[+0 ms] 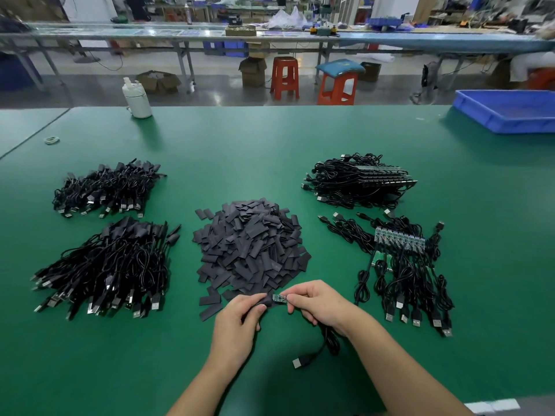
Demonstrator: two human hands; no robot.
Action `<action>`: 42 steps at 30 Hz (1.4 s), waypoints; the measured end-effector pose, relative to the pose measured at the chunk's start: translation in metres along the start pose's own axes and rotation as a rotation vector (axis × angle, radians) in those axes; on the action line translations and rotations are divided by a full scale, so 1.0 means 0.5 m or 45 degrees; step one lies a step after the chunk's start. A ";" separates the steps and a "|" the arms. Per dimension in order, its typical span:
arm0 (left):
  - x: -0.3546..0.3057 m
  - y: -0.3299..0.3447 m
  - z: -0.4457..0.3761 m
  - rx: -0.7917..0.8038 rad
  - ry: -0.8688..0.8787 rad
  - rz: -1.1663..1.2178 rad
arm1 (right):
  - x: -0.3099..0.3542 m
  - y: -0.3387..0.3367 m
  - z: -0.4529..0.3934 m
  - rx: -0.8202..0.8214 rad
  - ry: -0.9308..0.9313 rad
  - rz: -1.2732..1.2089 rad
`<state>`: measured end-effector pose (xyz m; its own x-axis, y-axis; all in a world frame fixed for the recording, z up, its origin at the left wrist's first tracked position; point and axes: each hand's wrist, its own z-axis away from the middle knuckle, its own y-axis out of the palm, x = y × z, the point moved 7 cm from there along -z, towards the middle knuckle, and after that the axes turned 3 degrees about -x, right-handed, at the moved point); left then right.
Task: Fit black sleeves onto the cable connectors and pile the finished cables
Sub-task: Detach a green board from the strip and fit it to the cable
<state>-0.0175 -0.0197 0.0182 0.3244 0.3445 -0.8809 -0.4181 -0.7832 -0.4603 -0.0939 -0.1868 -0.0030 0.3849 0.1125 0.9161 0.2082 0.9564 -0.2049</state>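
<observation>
My left hand (240, 322) pinches a black sleeve (262, 299) at the near edge of the sleeve heap (250, 244). My right hand (318, 304) pinches the small green circuit-board connector (280, 298) of a black cable; the board's left end meets the sleeve's mouth. That cable (329, 340) trails under my right wrist, its USB plug (298, 363) lying on the mat. Two piles of sleeved cables (111, 265), (108, 187) lie at the left. Cables with bare green boards (402, 259) lie at the right, a further stack (357, 181) behind them.
The green mat (270, 151) covers the table. A white bottle (136, 99) stands at the far left edge, a blue bin (507, 111) at the far right. A small ring of rubber bands (51, 140) lies far left. Stools and benches stand beyond the table.
</observation>
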 end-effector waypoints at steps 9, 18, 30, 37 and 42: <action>-0.002 0.004 0.000 0.003 0.010 -0.028 | 0.003 0.002 0.002 0.039 0.002 0.029; 0.002 0.004 -0.007 0.098 -0.134 -0.012 | -0.003 0.004 -0.002 0.083 0.006 0.074; -0.066 0.029 -0.050 0.488 0.311 -0.624 | -0.007 0.005 -0.007 0.106 -0.007 0.045; -0.075 0.054 -0.060 0.542 0.356 -0.708 | -0.006 0.008 -0.009 0.162 -0.050 -0.007; -0.079 0.063 -0.057 0.545 0.372 -0.653 | -0.009 0.010 -0.010 0.161 -0.070 -0.023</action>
<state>-0.0194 -0.0729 0.0415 0.7569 0.4149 -0.5050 -0.4284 -0.2685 -0.8628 -0.0900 -0.1840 -0.0099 0.3318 0.1059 0.9374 0.0984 0.9844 -0.1460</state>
